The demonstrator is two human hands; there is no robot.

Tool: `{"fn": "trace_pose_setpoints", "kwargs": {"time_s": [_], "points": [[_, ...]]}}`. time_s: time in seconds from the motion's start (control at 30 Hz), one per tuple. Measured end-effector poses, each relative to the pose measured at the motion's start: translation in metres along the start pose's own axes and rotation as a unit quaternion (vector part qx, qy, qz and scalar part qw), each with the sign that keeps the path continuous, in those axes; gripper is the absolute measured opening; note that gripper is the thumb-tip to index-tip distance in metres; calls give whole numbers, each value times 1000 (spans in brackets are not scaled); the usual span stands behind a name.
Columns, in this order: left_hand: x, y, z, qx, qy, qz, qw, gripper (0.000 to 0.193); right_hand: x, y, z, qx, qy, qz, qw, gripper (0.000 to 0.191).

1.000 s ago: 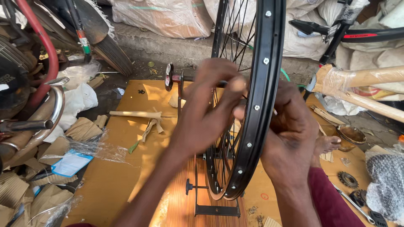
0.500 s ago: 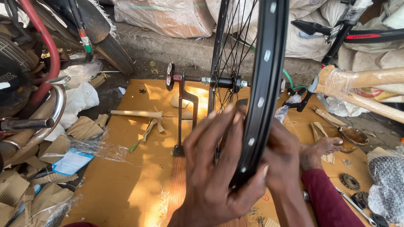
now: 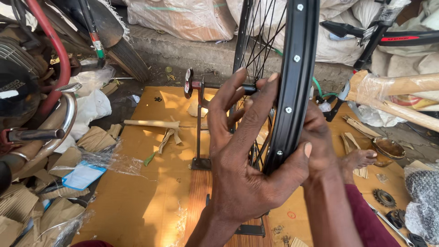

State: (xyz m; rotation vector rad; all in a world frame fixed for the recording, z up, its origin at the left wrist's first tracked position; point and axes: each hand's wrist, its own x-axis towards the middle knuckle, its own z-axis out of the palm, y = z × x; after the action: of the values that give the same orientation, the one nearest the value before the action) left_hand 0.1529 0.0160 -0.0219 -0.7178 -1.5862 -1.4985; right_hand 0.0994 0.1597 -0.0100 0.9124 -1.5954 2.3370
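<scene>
Black wheel rim (image 3: 292, 91) upright on the truing stand (image 3: 200, 119), over the cardboard (image 3: 137, 192). Left hand (image 3: 249, 169) clasping it, thumb across; right hand (image 3: 322, 142) pressed behind, grip hidden. Probably stiff, light, smooth; best held at the rim edges, clear of thin spokes (image 3: 256, 41).

Floor: flattened brown cardboard sheet (image 3: 137, 201), sunlit in patches, over dusty ground.
Back: low concrete ledge (image 3: 192, 50) with stuffed pale sacks (image 3: 183, 16) stacked on top.
Left: motorcycle (image 3: 32, 91) with chrome exhaust pipe, red frame tube, worn tyre (image 3: 123, 50); torn cardboard scraps (image 3: 27, 215) and clear plastic film beneath.
Right: paper-wrapped wooden handles (image 3: 402, 96), freewheel cog (image 3: 383, 197) on the ground.
Light: hard daylight, sharp shadows.
</scene>
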Motion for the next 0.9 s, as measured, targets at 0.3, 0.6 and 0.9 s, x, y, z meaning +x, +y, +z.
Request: {"fn": "trace_pose_setpoints", "kwargs": {"time_s": [0.3, 0.6, 0.9], "points": [[8, -28, 18, -363, -30, -160, 918, 69, -5, -18, 28, -369, 99, -217, 898, 28], [60, -76, 17, -154, -301, -287, 896, 76, -31, -28, 34, -425, 105, -189, 879, 18], [86, -101, 4, -232, -436, -232, 838, 38, -28, -13, 36, -281, 126, -161, 938, 21]]}}
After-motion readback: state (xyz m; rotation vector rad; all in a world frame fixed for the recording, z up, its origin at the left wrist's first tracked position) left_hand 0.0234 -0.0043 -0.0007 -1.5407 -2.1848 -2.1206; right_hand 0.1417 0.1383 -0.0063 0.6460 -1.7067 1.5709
